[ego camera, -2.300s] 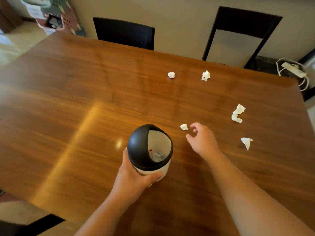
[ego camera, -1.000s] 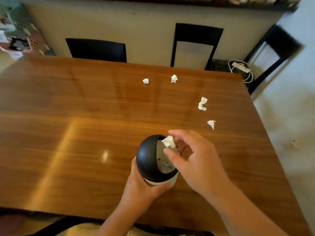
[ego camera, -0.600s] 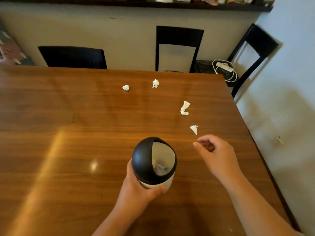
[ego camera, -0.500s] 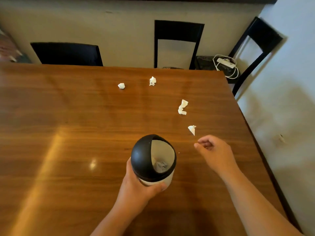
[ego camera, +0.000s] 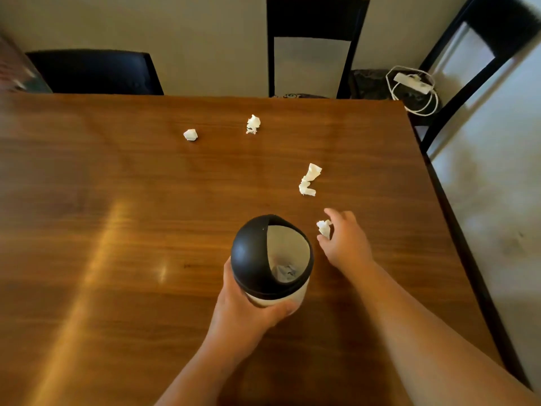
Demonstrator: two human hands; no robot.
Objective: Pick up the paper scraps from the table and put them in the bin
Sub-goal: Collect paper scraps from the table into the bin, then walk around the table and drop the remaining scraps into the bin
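1. Four crumpled white paper scraps lie on the brown wooden table (ego camera: 117,200); we list them from near to far.
2. Our right hand (ego camera: 347,244) reaches over the nearest white scrap (ego camera: 324,227), just right of the bin. Index finger and thumb bracket the scrap, spread and not yet pressed together on it; the scrap touches or nearly touches the fingers, and we cannot tell whether it has left the table.
3. Our left hand (ego camera: 248,315) is wrapped around the lower white wall of the small round bin with a black domed lid (ego camera: 270,256). The thumb lies across the front of the wall; the fingers curl behind it.
4. The bin stands on the table near our edge, slightly right of centre. The lid opening faces up and right, toward the right hand. Crumpled pale paper (ego camera: 282,271) is visible at the bottom inside.
5. One long twisted white scrap (ego camera: 309,180) lies beyond the right hand, apart from it.
6. One jagged white scrap (ego camera: 253,124) and one small rounded white scrap (ego camera: 190,134) lie near the far table edge, beside each other but well apart.
7. Three black chairs (ego camera: 313,30) stand past the far edge and right corner. One white power strip with coiled cord (ego camera: 412,83) rests on the floor by the wall.
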